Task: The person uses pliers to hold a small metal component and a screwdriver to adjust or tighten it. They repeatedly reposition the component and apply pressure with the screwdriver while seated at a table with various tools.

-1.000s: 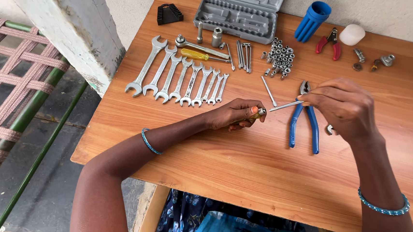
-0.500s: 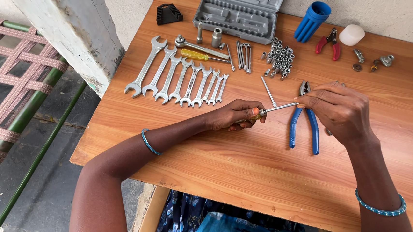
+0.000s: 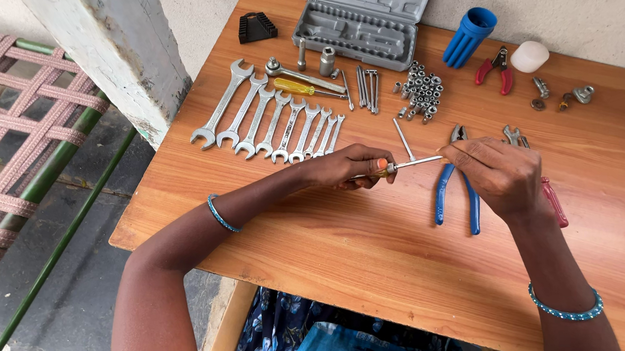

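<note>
My left hand (image 3: pixel 348 167) is closed around the orange handle of a small screwdriver (image 3: pixel 401 164), whose thin metal shaft points right. My right hand (image 3: pixel 499 174) pinches the tip end of that shaft with thumb and fingers. Both hands hover low over the wooden table (image 3: pixel 365 260). Blue-handled pliers (image 3: pixel 458 189) lie just under my right hand, and red-handled pliers (image 3: pixel 554 201) lie partly hidden behind it. A loose metal rod (image 3: pixel 404 139) lies just beyond the screwdriver.
A row of several open-ended spanners (image 3: pixel 272 118) lies left of centre. Behind are a ratchet (image 3: pixel 301 76), a yellow screwdriver (image 3: pixel 298 87), a pile of sockets (image 3: pixel 422 94), an open grey tool case (image 3: pixel 360 21), a blue holder (image 3: pixel 469 36) and small red pliers (image 3: pixel 496 67). A woven chair (image 3: pixel 14 140) stands left.
My right hand has slid slightly left along the shaft toward the left hand; the screwdriver stays held in nearly the same place.
</note>
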